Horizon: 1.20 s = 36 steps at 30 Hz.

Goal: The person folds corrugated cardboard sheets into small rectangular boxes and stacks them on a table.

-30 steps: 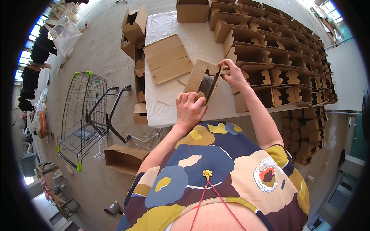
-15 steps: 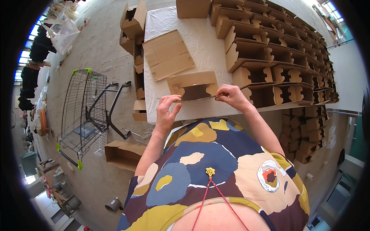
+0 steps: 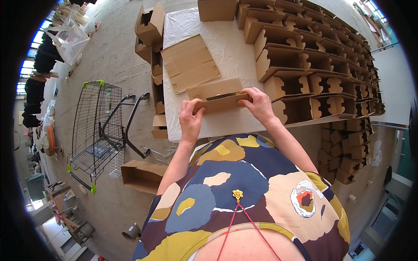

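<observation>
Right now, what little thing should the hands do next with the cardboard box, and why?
Probably press the front flap down and in. Both hands, left hand and right hand, pinch the long front edge of the half-folded cardboard box, whose top gapes open. The finished boxes lined up on the table have their sides standing.

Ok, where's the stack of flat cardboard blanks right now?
Head view: flat brown cardboard blanks lie on the white-covered table, just beyond the half-folded box, left of the folded-box rows.
</observation>
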### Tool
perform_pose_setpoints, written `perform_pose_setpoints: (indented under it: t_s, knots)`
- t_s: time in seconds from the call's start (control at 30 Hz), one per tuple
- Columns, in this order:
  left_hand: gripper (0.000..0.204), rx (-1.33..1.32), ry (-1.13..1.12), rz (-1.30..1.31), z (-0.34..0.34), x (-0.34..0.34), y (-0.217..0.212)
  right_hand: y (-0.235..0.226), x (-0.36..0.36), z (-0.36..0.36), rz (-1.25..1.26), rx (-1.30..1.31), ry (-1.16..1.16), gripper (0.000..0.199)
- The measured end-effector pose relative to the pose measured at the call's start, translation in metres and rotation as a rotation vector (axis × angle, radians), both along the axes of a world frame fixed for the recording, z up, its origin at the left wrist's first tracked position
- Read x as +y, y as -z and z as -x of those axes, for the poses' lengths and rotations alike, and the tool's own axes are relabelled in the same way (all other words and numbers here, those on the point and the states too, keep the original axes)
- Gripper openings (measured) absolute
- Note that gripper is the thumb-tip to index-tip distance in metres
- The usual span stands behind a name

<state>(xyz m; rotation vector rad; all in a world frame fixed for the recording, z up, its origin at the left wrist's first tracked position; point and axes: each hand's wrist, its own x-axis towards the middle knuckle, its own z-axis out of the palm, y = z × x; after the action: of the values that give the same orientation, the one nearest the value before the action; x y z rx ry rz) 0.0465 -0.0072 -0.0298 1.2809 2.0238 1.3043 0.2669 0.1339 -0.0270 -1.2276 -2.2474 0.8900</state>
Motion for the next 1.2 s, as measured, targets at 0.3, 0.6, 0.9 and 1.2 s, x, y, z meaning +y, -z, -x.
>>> perform_pose_setpoints:
  t_s: [0.3, 0.6, 0.9, 1.2]
  knots:
    - [0.069, 0.250, -0.079, 0.015, -0.001, 0.010, 0.005, 0.022, 0.030, 0.002, 0.303, -0.088, -0.028, 0.105]
    - [0.086, -0.034, -0.084, -0.003, 0.005, 0.039, 0.020, 0.032, 0.034, 0.023, 0.456, 0.248, -0.060, 0.087]
    - [0.065, 0.101, 0.061, 0.019, -0.009, 0.028, 0.034, 0.064, 0.032, 0.027, 0.304, 0.259, 0.175, 0.043]
    - [0.062, 0.238, 0.054, 0.031, -0.013, 0.042, 0.033, 0.058, 0.021, 0.033, 0.032, 0.124, 0.128, 0.054]
